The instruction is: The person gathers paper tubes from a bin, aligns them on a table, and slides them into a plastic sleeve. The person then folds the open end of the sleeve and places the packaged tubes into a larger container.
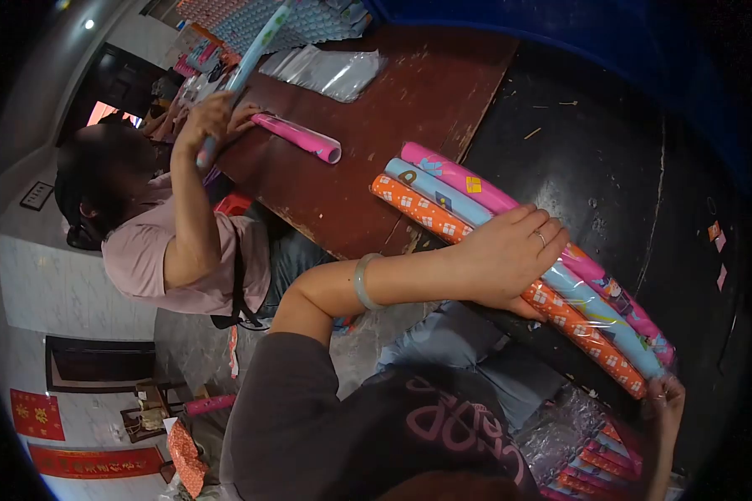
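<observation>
Three rolls of wrapping paper lie side by side on the dark table: a pink roll [453, 175], a light blue roll [593, 302] and an orange roll [581, 332] with white gift shapes. Glossy clear film shows over them. Across their middle lies my left hand [514, 255], its fingers over the top and its thumb along the near side, gripping the bundle. A ring and a pale bangle are on that arm. At the lower right end, my right hand [666, 402] pinches the film at the tips of the rolls; its fingertips are partly hidden.
A co-worker in a pink shirt [159, 250] holds a light blue roll [251, 58] at the red-brown table [443, 75]. Another pink roll [297, 138] and clear plastic bags [326, 71] lie there. Wrapped rolls [597, 463] are stacked low beside me. Scraps [717, 236] dot the black tabletop [593, 125].
</observation>
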